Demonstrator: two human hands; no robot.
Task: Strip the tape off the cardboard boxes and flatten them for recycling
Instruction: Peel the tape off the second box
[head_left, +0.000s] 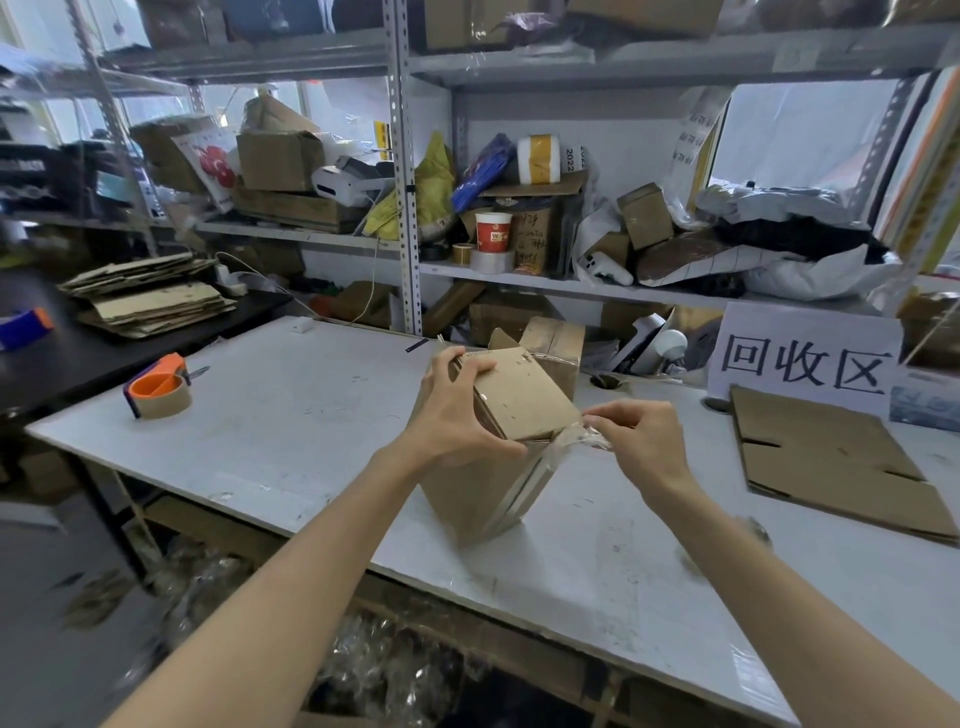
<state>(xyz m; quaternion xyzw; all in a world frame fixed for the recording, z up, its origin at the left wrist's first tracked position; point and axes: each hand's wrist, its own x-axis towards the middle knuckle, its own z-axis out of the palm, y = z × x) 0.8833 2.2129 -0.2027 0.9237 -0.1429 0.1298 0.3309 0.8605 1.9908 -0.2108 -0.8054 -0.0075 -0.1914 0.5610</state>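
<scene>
Two hands | left (457, 415) grips box (519, 400) | right (639, 441) pinches tape (582, 439)

Bare desk (291, 415) lies left of the box (498, 467). A tape dispenser (158, 389) sits far left; flattened cardboard (831, 462) blocks the right.

Both bare forearms are stretching forward, side by side. The left hand (457, 415) is gripping the box (524, 395), fingers (470, 366) curling over its top edge. The right hand (644, 441) is pinching the tape (576, 439) at the corner.
</scene>
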